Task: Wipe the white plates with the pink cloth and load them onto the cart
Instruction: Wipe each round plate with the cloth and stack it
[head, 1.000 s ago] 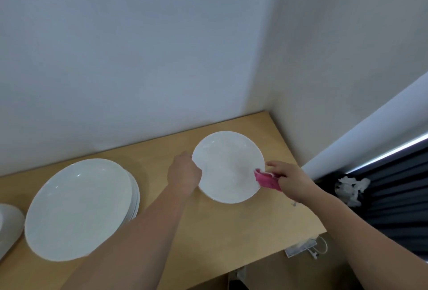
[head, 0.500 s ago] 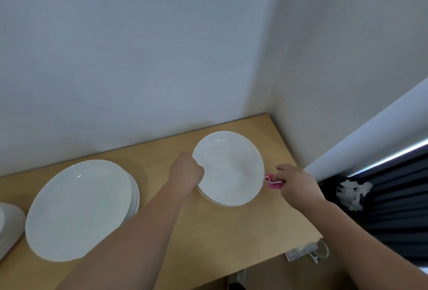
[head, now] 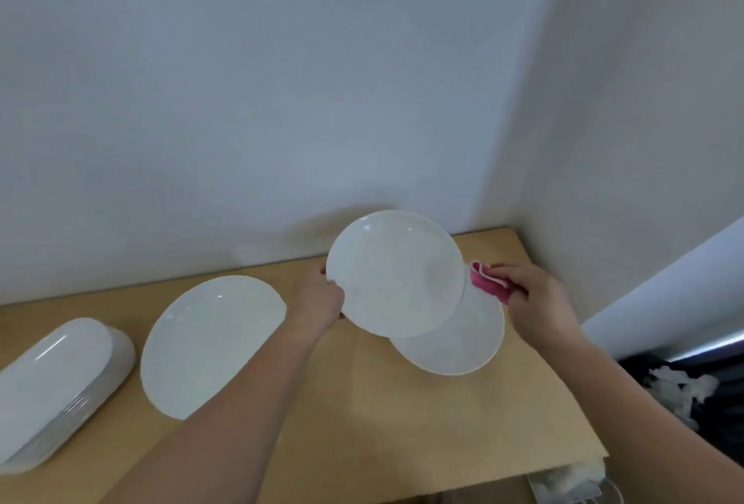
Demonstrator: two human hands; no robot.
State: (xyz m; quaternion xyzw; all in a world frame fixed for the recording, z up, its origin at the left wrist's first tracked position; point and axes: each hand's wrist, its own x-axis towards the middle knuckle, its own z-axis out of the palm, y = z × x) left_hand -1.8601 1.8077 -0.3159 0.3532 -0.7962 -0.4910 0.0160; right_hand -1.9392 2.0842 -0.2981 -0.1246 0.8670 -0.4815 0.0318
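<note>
My left hand (head: 318, 300) grips the left rim of a small white plate (head: 394, 272) and holds it lifted and tilted above the wooden table (head: 362, 415). Under it another small white plate (head: 463, 342) lies on the table. My right hand (head: 535, 296) holds the folded pink cloth (head: 489, 282) just off the lifted plate's right rim. Whether the cloth touches the rim is unclear.
A stack of large white plates (head: 205, 342) sits left of my left arm. A stack of oval white dishes (head: 56, 387) stands at the far left edge. White walls meet in a corner behind the table. Crumpled white material (head: 680, 387) lies past the table's right edge.
My left hand has raised the top small plate off the one below and tilted it. The pink cloth has come off the plate's face to its right rim.
</note>
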